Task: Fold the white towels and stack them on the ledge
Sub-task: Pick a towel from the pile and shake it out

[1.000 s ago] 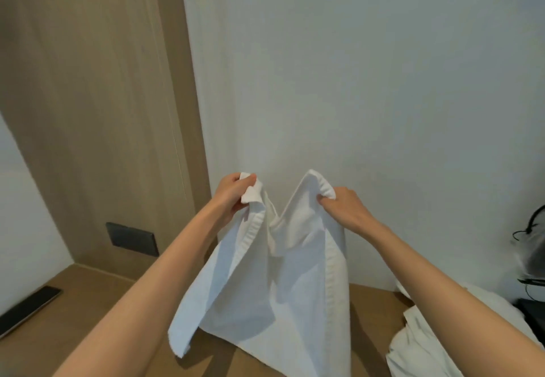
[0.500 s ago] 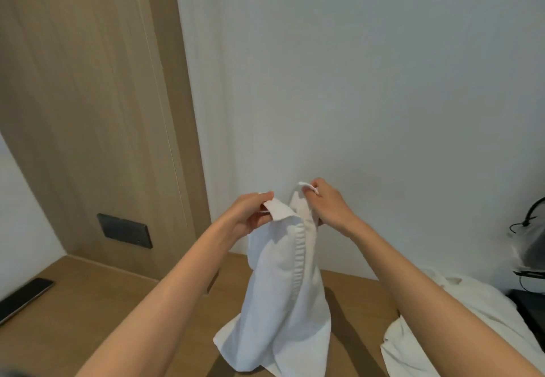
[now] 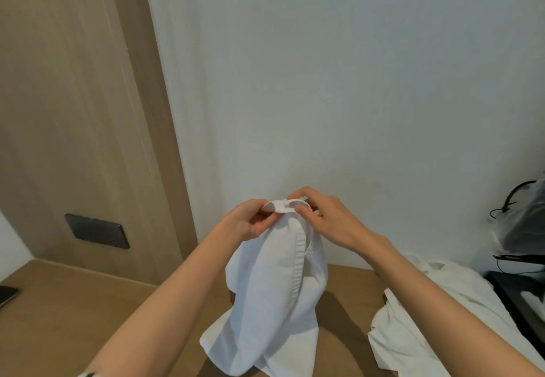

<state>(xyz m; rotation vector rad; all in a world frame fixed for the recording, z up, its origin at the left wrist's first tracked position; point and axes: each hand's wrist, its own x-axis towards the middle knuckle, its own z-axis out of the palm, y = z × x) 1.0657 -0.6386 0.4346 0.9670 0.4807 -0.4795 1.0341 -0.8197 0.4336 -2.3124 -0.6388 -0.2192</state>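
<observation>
A white towel (image 3: 274, 297) hangs folded lengthwise in front of me, its lower end resting on the wooden ledge (image 3: 73, 311). My left hand (image 3: 250, 220) and my right hand (image 3: 324, 217) meet at the top of it, each pinching a corner, the two corners held together. A heap of unfolded white towels (image 3: 436, 314) lies on the ledge to the right, partly hidden by my right forearm.
A white wall rises behind the ledge, with a wood panel on the left carrying a dark switch plate (image 3: 97, 230). A dark phone (image 3: 7, 294) lies at the ledge's left edge. Black items and a clear bag (image 3: 522, 229) stand at the far right.
My hands have come together, bringing the towel's two top corners from spread apart to touching. The towel now hangs as a narrow doubled strip.
</observation>
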